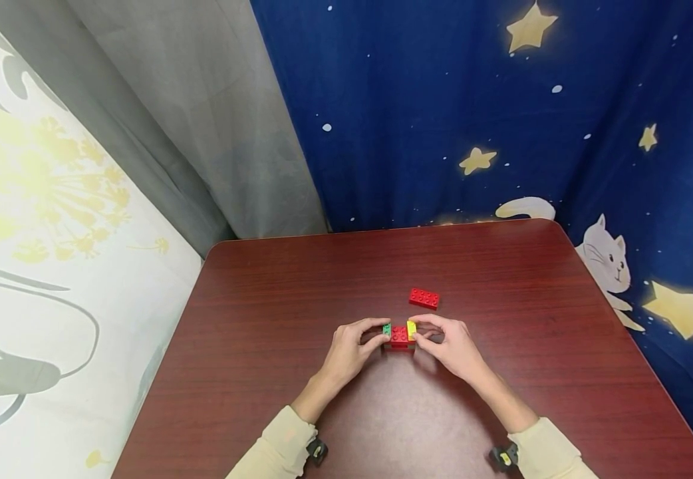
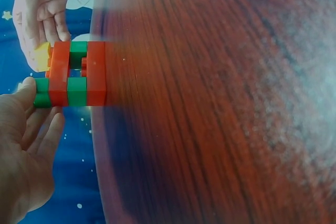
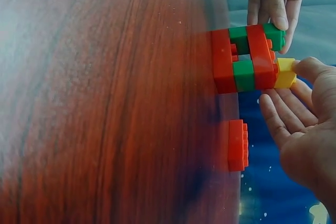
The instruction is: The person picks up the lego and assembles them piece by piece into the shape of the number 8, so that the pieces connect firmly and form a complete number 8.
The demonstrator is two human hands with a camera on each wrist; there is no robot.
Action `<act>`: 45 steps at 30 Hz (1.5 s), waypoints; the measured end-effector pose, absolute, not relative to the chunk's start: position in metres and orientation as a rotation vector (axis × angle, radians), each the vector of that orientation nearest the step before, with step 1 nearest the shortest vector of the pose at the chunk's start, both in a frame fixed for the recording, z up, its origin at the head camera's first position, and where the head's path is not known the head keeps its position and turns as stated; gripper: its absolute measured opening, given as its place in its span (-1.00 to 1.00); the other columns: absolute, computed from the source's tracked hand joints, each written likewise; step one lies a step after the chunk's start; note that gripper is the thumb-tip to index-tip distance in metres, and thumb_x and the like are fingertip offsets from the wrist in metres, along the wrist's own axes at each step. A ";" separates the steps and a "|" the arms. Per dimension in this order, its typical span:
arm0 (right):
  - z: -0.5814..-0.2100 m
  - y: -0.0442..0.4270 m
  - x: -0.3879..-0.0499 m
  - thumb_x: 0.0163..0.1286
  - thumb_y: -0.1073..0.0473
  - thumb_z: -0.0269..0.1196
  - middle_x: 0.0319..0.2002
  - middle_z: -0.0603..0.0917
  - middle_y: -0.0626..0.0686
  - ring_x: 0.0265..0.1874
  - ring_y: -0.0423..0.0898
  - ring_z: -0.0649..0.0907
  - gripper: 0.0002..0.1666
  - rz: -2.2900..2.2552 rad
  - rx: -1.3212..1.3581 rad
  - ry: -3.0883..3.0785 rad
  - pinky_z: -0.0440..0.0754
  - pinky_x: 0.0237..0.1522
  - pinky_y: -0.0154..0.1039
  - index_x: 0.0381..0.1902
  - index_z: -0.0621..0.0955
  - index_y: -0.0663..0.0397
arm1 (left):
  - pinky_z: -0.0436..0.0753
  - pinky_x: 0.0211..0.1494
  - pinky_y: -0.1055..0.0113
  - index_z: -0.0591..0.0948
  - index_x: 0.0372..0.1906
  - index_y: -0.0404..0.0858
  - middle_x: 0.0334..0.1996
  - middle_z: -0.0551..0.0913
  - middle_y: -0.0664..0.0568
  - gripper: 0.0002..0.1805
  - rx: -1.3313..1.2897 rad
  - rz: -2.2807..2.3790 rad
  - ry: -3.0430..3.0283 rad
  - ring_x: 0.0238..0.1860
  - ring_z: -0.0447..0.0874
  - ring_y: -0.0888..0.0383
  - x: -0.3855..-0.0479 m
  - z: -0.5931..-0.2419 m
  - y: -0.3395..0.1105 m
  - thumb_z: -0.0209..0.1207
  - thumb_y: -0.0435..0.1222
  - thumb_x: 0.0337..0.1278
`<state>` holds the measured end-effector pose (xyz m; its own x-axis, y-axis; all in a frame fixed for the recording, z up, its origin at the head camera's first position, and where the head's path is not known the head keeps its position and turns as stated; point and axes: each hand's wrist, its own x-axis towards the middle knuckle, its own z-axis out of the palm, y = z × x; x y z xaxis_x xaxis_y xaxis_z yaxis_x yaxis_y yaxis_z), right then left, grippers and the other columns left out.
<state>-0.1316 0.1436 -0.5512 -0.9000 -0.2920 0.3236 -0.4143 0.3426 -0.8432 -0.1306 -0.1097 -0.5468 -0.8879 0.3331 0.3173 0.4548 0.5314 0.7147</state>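
A stack of bricks stands on the table: a red brick at the bottom, two green bricks with a gap between them, and an upper red brick (image 3: 261, 56). On its top left end a green brick (image 2: 42, 92) is pinched by my left hand (image 1: 346, 347) between thumb and fingers. At the top right end my right hand (image 1: 456, 347) pinches a yellow brick (image 3: 285, 73). Studs of the upper red brick (image 1: 399, 334) show between the two top bricks in the head view.
A loose red brick (image 1: 424, 298) lies on the brown table (image 1: 298, 279) behind the stack, slightly to the right. Past the table's far edge hang a blue curtain (image 1: 406, 100) with stars and a grey curtain (image 1: 203, 100).
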 end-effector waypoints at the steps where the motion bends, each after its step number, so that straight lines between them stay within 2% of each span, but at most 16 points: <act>1: -0.551 0.144 -0.131 0.31 0.37 0.52 -0.06 0.84 0.10 -0.29 -0.09 0.83 -0.60 1.610 0.655 -2.478 0.81 -0.19 -0.06 0.10 0.77 0.11 | 0.76 0.03 0.34 0.78 0.18 -0.21 0.04 0.82 0.05 -0.62 -0.679 -1.289 -2.623 0.04 0.81 0.19 -0.131 -0.547 -0.110 0.44 -0.22 0.31; 8: -0.554 0.143 -0.131 0.28 0.38 0.53 -0.09 0.85 0.09 -0.30 -0.07 0.83 -0.59 1.607 0.671 -2.447 0.81 -0.19 0.02 0.08 0.76 0.09 | 0.76 0.02 0.34 0.78 0.17 -0.21 0.04 0.82 0.04 -0.63 -0.682 -1.301 -2.613 0.04 0.81 0.19 -0.131 -0.547 -0.109 0.44 -0.23 0.31; 16: -0.558 0.142 -0.129 0.30 0.39 0.52 -0.09 0.84 0.05 -0.27 -0.08 0.82 -0.59 1.604 0.672 -2.430 0.81 -0.19 -0.10 0.09 0.76 0.04 | 0.77 0.03 0.29 0.77 0.18 -0.23 0.04 0.82 0.00 -0.63 -0.686 -1.321 -2.606 0.04 0.82 0.13 -0.131 -0.547 -0.110 0.43 -0.24 0.32; 23: -0.556 0.142 -0.125 0.44 0.23 0.46 -0.08 0.84 -0.01 -0.18 -0.10 0.81 -0.61 1.685 0.607 -2.470 0.78 -0.15 -0.19 0.19 0.74 0.14 | 0.75 0.05 0.34 0.78 0.18 -0.17 0.05 0.81 0.07 -0.63 -0.672 -1.280 -2.623 0.06 0.78 0.25 -0.130 -0.547 -0.109 0.44 -0.21 0.31; 29: -0.556 0.139 -0.125 0.43 0.22 0.47 -0.04 0.84 -0.03 -0.12 -0.16 0.81 -0.63 1.665 0.590 -2.446 0.80 -0.08 -0.09 0.16 0.76 0.16 | 0.74 0.03 0.37 0.78 0.18 -0.16 0.05 0.82 0.06 -0.63 -0.678 -1.303 -2.612 0.04 0.78 0.27 -0.130 -0.547 -0.109 0.44 -0.23 0.31; 39: -0.561 0.139 -0.127 0.39 0.28 0.48 -0.08 0.85 0.01 -0.18 -0.08 0.83 -0.66 1.614 0.609 -2.406 0.81 -0.15 -0.07 0.11 0.78 0.19 | 0.74 0.03 0.40 0.78 0.18 -0.15 0.05 0.81 0.07 -0.63 -0.679 -1.302 -2.619 0.04 0.78 0.30 -0.130 -0.547 -0.109 0.44 -0.22 0.32; 45: -0.561 0.138 -0.126 0.39 0.28 0.48 -0.05 0.84 0.00 -0.18 -0.08 0.82 -0.65 1.602 0.604 -2.413 0.80 -0.15 -0.05 0.12 0.78 0.19 | 0.77 0.03 0.27 0.77 0.18 -0.22 0.04 0.82 0.01 -0.62 -0.700 -1.304 -2.592 0.05 0.82 0.13 -0.130 -0.547 -0.110 0.44 -0.23 0.31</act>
